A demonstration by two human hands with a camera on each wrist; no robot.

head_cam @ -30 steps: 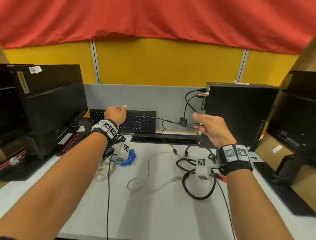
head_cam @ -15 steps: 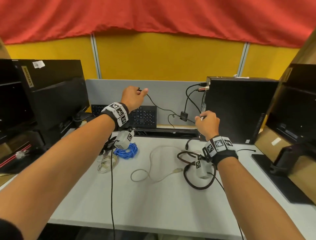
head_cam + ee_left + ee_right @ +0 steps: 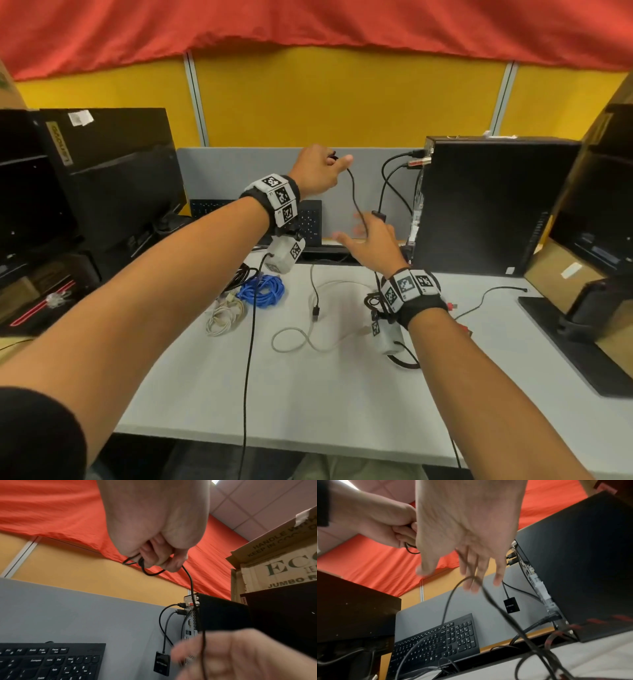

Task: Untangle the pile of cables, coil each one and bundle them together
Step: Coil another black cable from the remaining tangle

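Left hand (image 3: pixel 317 168) raised above the desk, in front of the grey partition (image 3: pixel 239 174). Fingers curled, thumb forward; it pinches a thin black cable (image 3: pixel 354 195) near its end. The left wrist view shows a small loop of that cable (image 3: pixel 150 573) poking out below the curled fingers.

From the pinch the black cable hangs down and to the right, straight to the right hand (image 3: pixel 371 241). Right hand sits lower, just in front of the black computer tower (image 3: pixel 493 205). Fingers spread and loosely straight, somewhat blurred. The cable passes across its fingers (image 3: pixel 471 574) and drops on toward the desk; in the right wrist view it drapes over them rather than being gripped. I cannot tell whether any finger closes on it.

Rest of the cables lie on the grey desk (image 3: pixel 308 394), below and between the two arms:
- blue coiled cable (image 3: pixel 262 291), under the left wrist
- pale coiled cable (image 3: pixel 224 313), just beside the blue one, nearer the desk's front
- loose white cable (image 3: pixel 308 339) in open curves at mid-desk
- thick black cable (image 3: pixel 402 363) under the right wrist, mostly hidden

Black keyboard (image 3: pixel 308 222) leans at the partition behind the left arm. A monitor (image 3: pixel 113 178) stands at far left.
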